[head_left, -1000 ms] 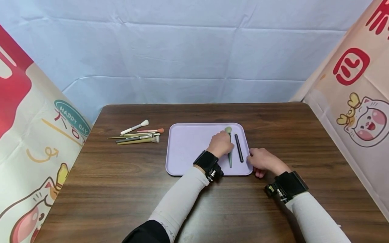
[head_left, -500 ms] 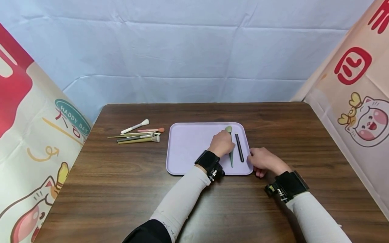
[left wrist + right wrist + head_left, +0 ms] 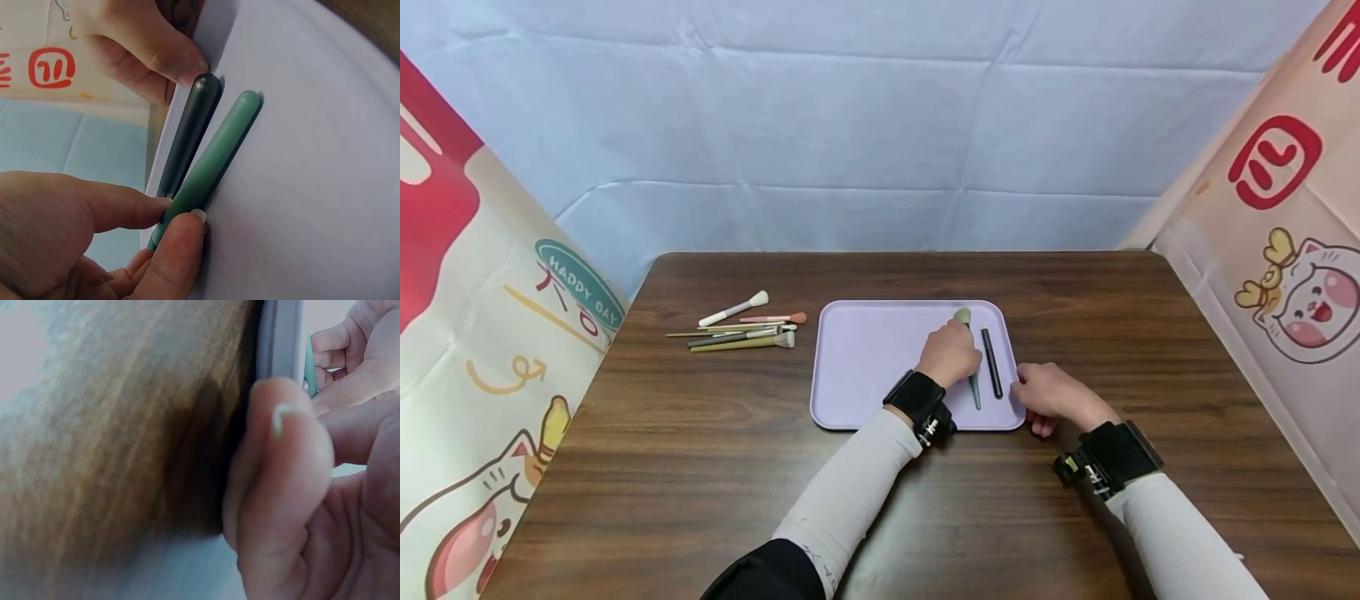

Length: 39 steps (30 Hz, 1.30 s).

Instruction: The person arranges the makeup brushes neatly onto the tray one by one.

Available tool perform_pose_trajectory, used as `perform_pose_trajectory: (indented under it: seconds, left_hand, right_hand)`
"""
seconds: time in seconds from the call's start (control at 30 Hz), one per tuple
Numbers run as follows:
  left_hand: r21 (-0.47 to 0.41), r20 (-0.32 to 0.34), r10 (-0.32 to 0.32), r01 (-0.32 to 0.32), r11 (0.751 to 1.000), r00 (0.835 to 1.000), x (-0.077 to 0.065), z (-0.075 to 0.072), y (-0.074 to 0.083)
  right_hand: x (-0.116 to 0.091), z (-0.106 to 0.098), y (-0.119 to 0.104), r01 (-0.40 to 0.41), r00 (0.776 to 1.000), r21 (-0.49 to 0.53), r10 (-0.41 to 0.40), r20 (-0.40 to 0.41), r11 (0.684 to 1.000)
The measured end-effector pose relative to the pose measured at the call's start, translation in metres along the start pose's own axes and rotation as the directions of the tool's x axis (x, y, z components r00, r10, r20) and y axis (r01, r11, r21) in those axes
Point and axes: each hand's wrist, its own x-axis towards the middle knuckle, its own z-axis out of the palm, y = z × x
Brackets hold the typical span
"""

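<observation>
My left hand [image 3: 950, 354] pinches a green makeup brush [image 3: 219, 150] between thumb and fingers, over the lilac tray [image 3: 872, 362]. Past the hand, the brush's pale green bristles point to the tray's far side, its handle end toward me. Close on its right lies a black-handled brush [image 3: 992, 363], whose bristle end I cannot make out. My right hand [image 3: 1054, 394] holds the tray's right rim, its thumb at the edge and its other fingers curled outside, as the right wrist view shows from close up.
Left of the tray, several makeup brushes [image 3: 741, 338] lie in a loose pile on the wooden table [image 3: 715, 467]. A white brush [image 3: 730, 310] and a pink one [image 3: 775, 318] sit at its back. Printed cloths hang at both sides, with a pale blue cloth [image 3: 850, 125] behind.
The green brush's handle end has swung slightly right, toward the black brush, with my left hand shifting a little the same way. My right hand stays at the tray's rim.
</observation>
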Motion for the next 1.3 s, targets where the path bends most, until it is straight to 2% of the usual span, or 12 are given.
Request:
perform_pose_trajectory:
  seconds: [0.3, 0.7, 0.9, 1.13, 1.3]
  left_hand:
    - [-0.061, 0.012, -0.052, 0.052, 0.997, 0.999, 0.001, 0.002, 0.000]
    - [-0.109, 0.023, -0.041, 0.044, 0.993, 0.999, -0.001, 0.001, -0.002]
    - [-0.057, 0.013, -0.024, 0.024, 0.998, 1.000, -0.004, -0.001, -0.005]
    - [0.014, -0.031, -0.014, 0.014, 1.000, 0.999, -0.003, -0.006, -0.010]
    - [0.076, -0.056, 0.041, -0.036, 0.996, 0.998, -0.008, -0.012, -0.015]
  right_hand:
    - [0.000, 0.000, 0.000, -0.002, 1.000, 0.002, 0.002, 0.001, 1.000]
    - [-0.001, 0.001, 0.000, -0.006, 1.000, -0.001, 0.006, 0.000, 1.000]
    - [-0.001, 0.002, 0.000, -0.009, 1.000, -0.003, 0.009, 0.001, 1.000]
    - [-0.001, 0.002, -0.001, -0.009, 1.000, -0.002, 0.009, -0.001, 1.000]
    - [-0.002, 0.001, 0.000, 0.000, 1.000, -0.005, 0.000, -0.004, 1.000]
